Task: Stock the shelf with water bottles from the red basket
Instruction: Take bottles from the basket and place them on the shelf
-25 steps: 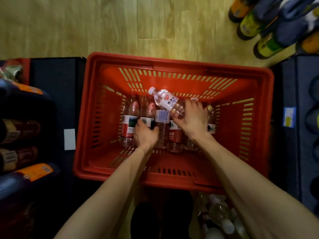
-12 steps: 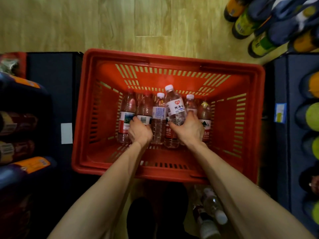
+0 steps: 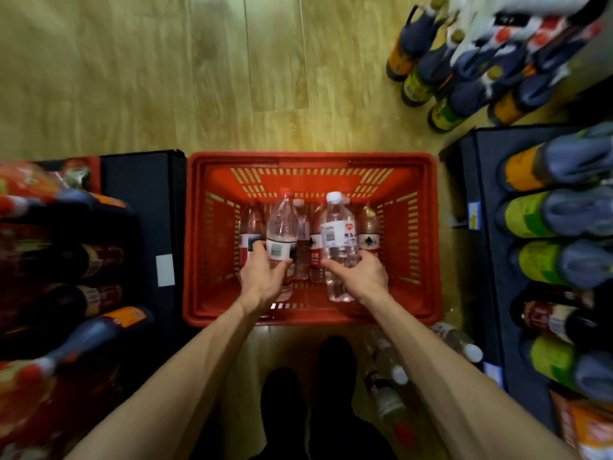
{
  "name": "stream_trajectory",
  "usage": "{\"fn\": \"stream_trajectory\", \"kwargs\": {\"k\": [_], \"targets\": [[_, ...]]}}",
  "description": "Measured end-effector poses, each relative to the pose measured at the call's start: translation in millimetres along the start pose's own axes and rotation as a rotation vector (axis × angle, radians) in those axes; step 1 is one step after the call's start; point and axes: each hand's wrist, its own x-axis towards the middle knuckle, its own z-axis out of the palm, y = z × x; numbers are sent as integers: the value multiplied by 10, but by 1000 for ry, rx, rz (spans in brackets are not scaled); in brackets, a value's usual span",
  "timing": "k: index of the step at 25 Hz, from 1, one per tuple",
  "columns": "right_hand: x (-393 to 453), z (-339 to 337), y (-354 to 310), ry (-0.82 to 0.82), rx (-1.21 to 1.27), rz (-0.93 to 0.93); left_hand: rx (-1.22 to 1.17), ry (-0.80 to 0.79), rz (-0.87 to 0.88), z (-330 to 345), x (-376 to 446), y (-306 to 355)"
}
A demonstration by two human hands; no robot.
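Observation:
The red basket stands on the wooden floor between two dark shelf units. Several clear water bottles stand upright inside it. My left hand grips a red-capped water bottle with a white and red label, raised above the others. My right hand holds a white-capped water bottle with a white label, also raised above the row. The other bottles stay in the basket behind them.
The left shelf holds dark drink bottles lying towards me. The right shelf carries green and orange labelled bottles. Several water bottles lie on the floor by my dark shoes. More bottles stand top right.
Both hands have lifted a bottle each up out of the row. The left hand's bottle was low among the others before. The camera has pulled back and up.

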Motion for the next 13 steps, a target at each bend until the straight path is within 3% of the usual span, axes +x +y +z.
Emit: {"fn": "stream_trajectory", "kwargs": {"k": [9,13], "targets": [[-1780,-1311,-681,125,302,30,-114,-66,177,-1424,-1444,1151],[-2612,-2062,-951,223,482,43,-420,-201,213,-2015,-2262,1898]]}}
